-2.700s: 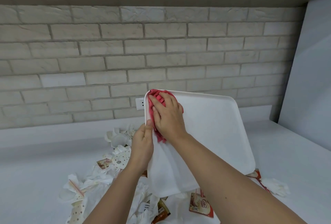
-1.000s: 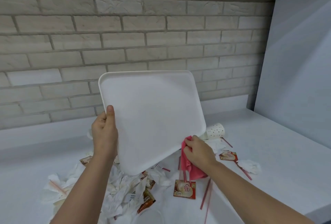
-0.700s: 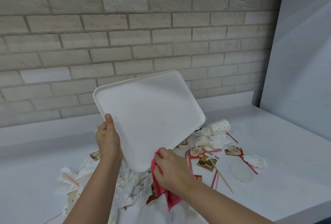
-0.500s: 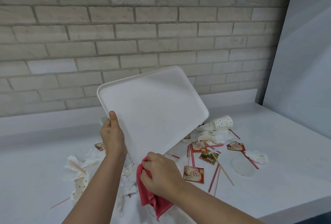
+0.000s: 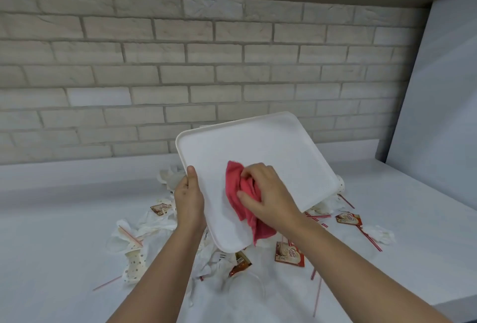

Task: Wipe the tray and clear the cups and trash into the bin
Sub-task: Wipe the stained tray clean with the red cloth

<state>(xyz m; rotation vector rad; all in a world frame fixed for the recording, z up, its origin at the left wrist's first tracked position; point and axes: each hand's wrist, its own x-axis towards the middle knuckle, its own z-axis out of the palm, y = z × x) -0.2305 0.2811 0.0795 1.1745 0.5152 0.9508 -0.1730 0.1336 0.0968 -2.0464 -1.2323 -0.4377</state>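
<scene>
item: tray (image 5: 271,147). white, rectangular, held off the counter (image 5: 64,219) and tipped up, inner face toward the person, near corner lowest, hanging over the litter. foreshortening leaves its long axis uncertain.

item: left hand (image 5: 189,199). grasps the tray's left edge, thumb laid on the face, fingers hidden behind.

item: right hand (image 5: 268,196). curled round a bunched red cloth (image 5: 236,183), pressing it on the tray's face near the left edge; the cloth's tail hangs past the near rim.

governing relation: most of the bare face lies up and to the right of the cloth, toward the far corner. judged: the wiping stroke runs that way, away from the left hand, which must brace the edge against the push.

surroundings, on the counter below: crumpled napkins (image 5: 154,224) and a dotted cup (image 5: 134,263) to the left; a coffee sachet (image 5: 289,254) beneath the right forearm; a second dotted cup (image 5: 341,188), mostly hidden by the tray's right corner; striped straws (image 5: 369,239) to the right.

obstructions: nothing lies on the tray's face. bin: not in view.

status, judged: wiping under way; litter not yet cleared.
</scene>
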